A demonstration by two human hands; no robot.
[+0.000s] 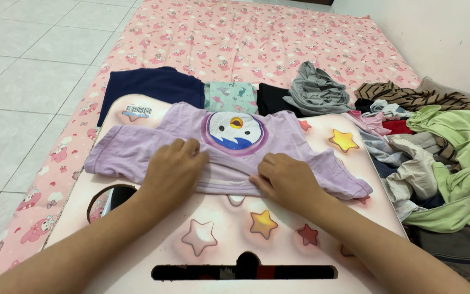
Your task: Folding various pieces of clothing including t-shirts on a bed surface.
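On the star-printed folding board (pixel 278 239), head view: a lilac T-shirt (pixel 278 142) with a penguin print lies spread flat, sleeves out. The left hand (pixel 172 170) presses palm-down on its hem, fingers loosely spread; the right hand (pixel 285 177) pinches the hem fold. The fabric looks light, limp and non-slippery, best taken at hem or shoulder seams. A heap of unfolded clothes (pixel 436 163) lies to the right.
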